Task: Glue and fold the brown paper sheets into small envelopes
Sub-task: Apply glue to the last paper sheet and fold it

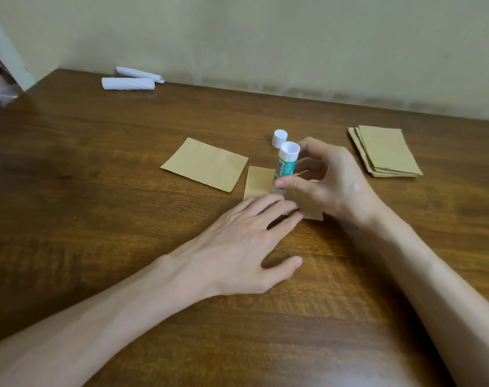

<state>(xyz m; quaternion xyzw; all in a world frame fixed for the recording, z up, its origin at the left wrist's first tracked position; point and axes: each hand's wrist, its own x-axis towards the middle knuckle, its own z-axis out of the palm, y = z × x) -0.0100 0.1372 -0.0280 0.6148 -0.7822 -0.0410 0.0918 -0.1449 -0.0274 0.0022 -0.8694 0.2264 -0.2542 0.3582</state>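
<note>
The right grip pinches the glue stick between thumb and curled fingers. The stick stands nearly upright, white end up, green label facing the camera. Its lower end sits at the surface of the brown paper sheet, partly hidden behind the thumb.

The left grip is spread flat, fingers straight. Its fingertips press on the near edge of the same sheet, just beside the right thumb. The left thumb lies apart from the fingers, over the bare counter.

The sheet lies flat at the centre of the wooden counter, between the two grips. A folded part of it shows under the right grip.

The white cap is off the stick and rests on the counter just behind it.

A second brown sheet lies flat to the left, its near corner touching or overlapping the worked sheet.

A stack of brown sheets lies well apart to the right, slightly fanned.

Two white paper rolls lie side by side at the far left edge of the counter, near the wall.
</note>
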